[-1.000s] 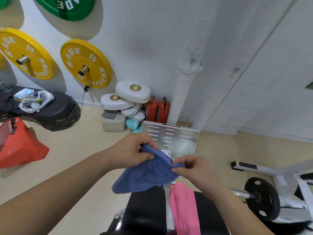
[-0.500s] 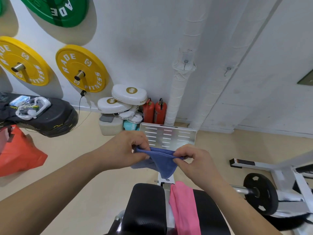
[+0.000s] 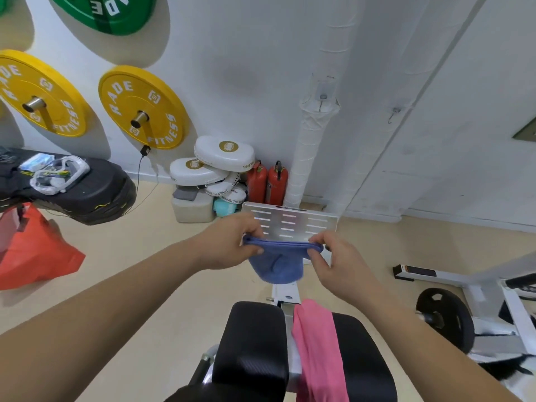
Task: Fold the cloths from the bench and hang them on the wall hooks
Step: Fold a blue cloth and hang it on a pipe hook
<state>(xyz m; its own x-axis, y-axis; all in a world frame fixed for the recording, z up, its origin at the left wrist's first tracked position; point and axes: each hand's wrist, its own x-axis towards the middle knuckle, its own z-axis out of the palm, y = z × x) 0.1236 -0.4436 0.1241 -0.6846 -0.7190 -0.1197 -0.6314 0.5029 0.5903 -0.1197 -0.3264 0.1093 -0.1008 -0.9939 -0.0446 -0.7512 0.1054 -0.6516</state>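
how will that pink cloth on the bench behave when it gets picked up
Probably floppy: the pink cloth drapes over the bench. Likely light: the similar blue cloth hangs pinched by the left hand and right hand. It may slip on the glossy bench.

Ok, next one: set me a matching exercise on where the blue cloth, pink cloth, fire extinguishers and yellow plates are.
1 blue cloth
2 pink cloth
3 fire extinguishers
4 yellow plates

A standing on the floor
B on wall pegs
C pinched between left hand and right hand
D draped over the black bench

Pairs: 1-C, 2-D, 3-A, 4-B
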